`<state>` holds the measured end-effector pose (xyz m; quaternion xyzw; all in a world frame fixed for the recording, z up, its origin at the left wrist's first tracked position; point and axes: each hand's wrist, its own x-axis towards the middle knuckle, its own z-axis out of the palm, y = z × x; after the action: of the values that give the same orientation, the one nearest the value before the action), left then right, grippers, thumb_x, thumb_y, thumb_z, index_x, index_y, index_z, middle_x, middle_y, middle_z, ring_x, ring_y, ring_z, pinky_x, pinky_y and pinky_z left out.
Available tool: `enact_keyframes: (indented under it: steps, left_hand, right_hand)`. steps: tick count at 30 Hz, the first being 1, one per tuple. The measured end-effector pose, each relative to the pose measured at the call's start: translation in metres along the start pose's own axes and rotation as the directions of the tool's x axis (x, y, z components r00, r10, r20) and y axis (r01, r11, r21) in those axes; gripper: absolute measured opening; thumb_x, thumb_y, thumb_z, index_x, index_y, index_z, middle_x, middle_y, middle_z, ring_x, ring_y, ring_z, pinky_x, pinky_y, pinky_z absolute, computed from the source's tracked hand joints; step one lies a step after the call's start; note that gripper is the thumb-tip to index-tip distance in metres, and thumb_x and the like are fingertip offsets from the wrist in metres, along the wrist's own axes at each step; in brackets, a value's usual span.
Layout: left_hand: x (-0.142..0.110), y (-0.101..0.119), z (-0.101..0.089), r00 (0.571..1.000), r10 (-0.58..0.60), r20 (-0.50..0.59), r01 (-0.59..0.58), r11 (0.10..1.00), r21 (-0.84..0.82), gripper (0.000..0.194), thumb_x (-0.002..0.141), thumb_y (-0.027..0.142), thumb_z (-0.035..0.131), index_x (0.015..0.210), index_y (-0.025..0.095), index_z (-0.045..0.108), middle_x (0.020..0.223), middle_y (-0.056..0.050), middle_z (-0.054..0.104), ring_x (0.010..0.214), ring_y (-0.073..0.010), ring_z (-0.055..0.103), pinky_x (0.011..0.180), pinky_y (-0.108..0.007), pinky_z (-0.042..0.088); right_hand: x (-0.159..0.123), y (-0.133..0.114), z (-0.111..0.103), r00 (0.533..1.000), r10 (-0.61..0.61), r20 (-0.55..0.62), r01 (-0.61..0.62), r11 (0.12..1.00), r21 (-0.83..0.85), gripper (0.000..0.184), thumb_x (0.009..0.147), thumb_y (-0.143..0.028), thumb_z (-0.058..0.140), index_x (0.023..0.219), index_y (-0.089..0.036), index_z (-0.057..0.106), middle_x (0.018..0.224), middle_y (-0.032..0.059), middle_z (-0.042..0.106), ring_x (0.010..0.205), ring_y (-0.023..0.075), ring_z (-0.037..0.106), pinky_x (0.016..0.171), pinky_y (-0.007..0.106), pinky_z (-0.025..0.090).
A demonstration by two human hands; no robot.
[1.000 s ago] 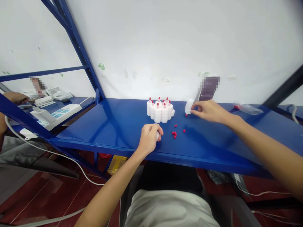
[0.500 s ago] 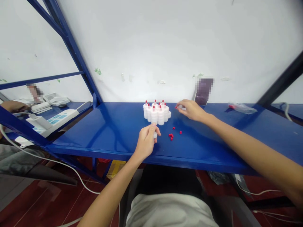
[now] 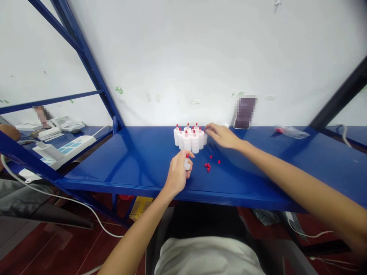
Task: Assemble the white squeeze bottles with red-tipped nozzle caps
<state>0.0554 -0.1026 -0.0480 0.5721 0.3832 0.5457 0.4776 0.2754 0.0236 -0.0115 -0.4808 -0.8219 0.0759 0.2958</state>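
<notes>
My left hand [image 3: 177,172] is closed around a small white bottle with a red cap [image 3: 187,163], held just above the blue shelf [image 3: 137,160]. My right hand [image 3: 222,135] reaches to the right side of a cluster of several white red-capped bottles [image 3: 189,138] standing at the back of the shelf. Its fingers are loosely curled at a bottle on the cluster's right edge; whether they grip it I cannot tell. Several loose red caps [image 3: 208,165] lie on the shelf between my hands.
A dark phone [image 3: 244,113] leans against the white wall. A clear plastic bag [image 3: 291,131] lies at the right. On the left shelf sit a power strip [image 3: 66,146], white devices and cables. Another person's hand [image 3: 8,131] shows at the far left edge.
My right hand moved left from beside the phone to the bottle cluster, carrying a white bottle there. The left hand turned its bottle upright, so the red cap now shows.
</notes>
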Motion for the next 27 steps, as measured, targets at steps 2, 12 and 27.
enact_keyframes:
  steps: [2,12,27]
  left_hand:
    - [-0.001,0.001,0.001,1.0,0.003,0.008,-0.003,1.0,0.0,0.043,0.099,0.058,0.034,0.1,0.02,0.053,0.059,0.006,0.048,0.042,-0.007,0.041,0.044,-0.02,0.033]
    - [-0.008,0.001,-0.001,0.979,0.08,0.188,-0.091,0.995,0.051,0.038,0.101,0.053,0.033,0.123,0.024,0.045,0.061,0.007,0.05,0.048,-0.0088,0.047,0.051,-0.02,0.039]
    - [-0.004,0.004,-0.002,0.996,0.009,0.089,-0.021,0.99,0.14,0.033,0.095,0.041,0.042,0.082,0.016,0.06,0.059,0.005,0.049,0.042,-0.0072,0.044,0.044,-0.021,0.032]
  right_hand:
    - [-0.014,-0.015,-0.007,0.988,-0.006,-0.156,0.01,1.0,0.027,0.03,0.098,-0.033,0.043,0.113,-0.017,0.064,0.1,0.01,0.075,0.086,0.023,0.068,0.079,0.034,0.047]
    - [-0.084,-0.116,-0.005,0.964,-0.222,0.144,0.128,0.869,0.478,0.025,0.097,-0.039,0.053,0.101,-0.021,0.071,0.084,0.0024,0.075,0.067,0.0154,0.063,0.063,0.027,0.046]
    - [0.026,-0.019,-0.017,0.999,0.05,-0.013,-0.051,0.99,-0.135,0.027,0.091,-0.034,0.053,0.098,-0.018,0.073,0.092,0.0083,0.075,0.08,0.021,0.065,0.074,0.033,0.046]
